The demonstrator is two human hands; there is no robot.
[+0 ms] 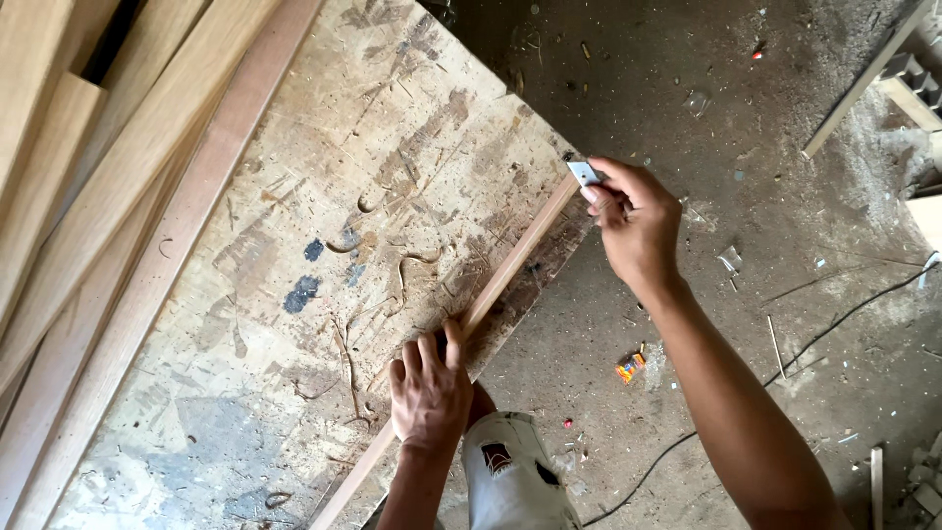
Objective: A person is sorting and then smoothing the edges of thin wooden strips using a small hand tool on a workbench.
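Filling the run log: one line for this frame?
left hand: presses thin wood strip on workbench | right hand: holds small metal blade at strip's far end

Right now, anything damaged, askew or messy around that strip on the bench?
The worktop is heavily scarred with gouges and dark stains. The thin wooden strip lies at its very edge, pinned by the left hand; the right hand holds a small flat blade at its far end. Litter dots the floor.

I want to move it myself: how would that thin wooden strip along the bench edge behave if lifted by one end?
The wooden strip is long and slim, so it would probably bend and sag. It looks light. The left hand presses it down, which suggests it slides easily on the bench.
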